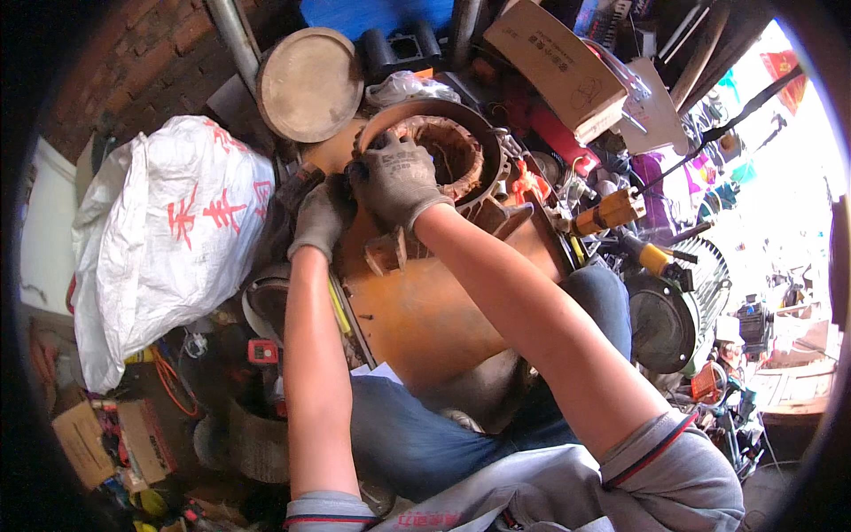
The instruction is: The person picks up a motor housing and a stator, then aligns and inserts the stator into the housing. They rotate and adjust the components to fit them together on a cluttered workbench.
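A round motor housing with a ring of copper-brown windings inside it rests on a rusty orange-brown metal bench. My right hand, in a grey work glove, is bent over the left rim of the housing, its fingers curled by the windings. Close on its left, my left hand, gloved alike, is closed beside the housing. A dark block-like piece lies against its outer side. Whatever the fingers of either hand grip is hidden between the gloves.
A round tan disc stands behind the bench. At left is a white woven sack. A cardboard box lies at the back right, near a yellow-handled tool. A green finned motor stands right of my knee.
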`<state>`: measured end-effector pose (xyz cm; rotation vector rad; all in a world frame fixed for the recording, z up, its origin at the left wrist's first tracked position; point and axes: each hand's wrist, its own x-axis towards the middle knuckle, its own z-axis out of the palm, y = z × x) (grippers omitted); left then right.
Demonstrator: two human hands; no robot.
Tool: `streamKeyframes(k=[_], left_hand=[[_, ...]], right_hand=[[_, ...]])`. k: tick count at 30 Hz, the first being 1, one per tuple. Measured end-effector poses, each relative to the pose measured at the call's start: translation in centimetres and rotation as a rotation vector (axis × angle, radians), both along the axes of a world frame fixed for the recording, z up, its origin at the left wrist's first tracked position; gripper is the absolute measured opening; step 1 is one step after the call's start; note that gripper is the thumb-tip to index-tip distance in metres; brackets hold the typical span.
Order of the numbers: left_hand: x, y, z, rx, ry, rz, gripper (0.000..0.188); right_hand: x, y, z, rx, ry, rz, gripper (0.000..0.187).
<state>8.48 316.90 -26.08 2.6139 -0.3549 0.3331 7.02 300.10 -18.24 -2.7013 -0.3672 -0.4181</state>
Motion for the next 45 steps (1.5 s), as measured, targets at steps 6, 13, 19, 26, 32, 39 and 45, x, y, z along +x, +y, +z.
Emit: streamKeyframes(k=[6, 13, 19, 26, 32, 39, 45], left_hand=[[-1.6, -0.9, 2.4, -0.07, -0.124, 0.065, 0.015], [-0.7, -1.6, 0.3, -0.043, -0.007, 0.186, 0.017], [-1.9, -0.4, 2.3, -0.104, -0.055, -0.008, 0.017], [-0.4, -1.2, -0.7, -0.055, -0.118, 0.087, 0.016], [0.2, 0.3, -0.3, 0.099, -0.154, -0.17, 0.016], [-0.6, -1.4, 0.2, -0.084, -0.062, 0.075, 0.019], [-0.3, 1.7, 0.5, -0.191, 0.111, -0.026, 0.026]], right_hand=[[-0.5, -0.6, 0.8, -0.066, 0.034, 0.037, 0.032], [0.2, -0.1, -0.2, -0.024, 0.039, 0.009, 0.032], [-0.4, -0.7, 0.4, -0.052, 0.043, 0.001, 0.036], [-0.1, -0.5, 0.8, -0.053, 0.106, 0.017, 0.039], [-0.3, -0.7, 0.5, -0.056, 0.124, 0.011, 0.041], [0.1, -0.6, -0.2, -0.026, 0.011, -0.016, 0.036], [0.1, 0.1, 0.2, 0.049, 0.102, 0.007, 0.04]])
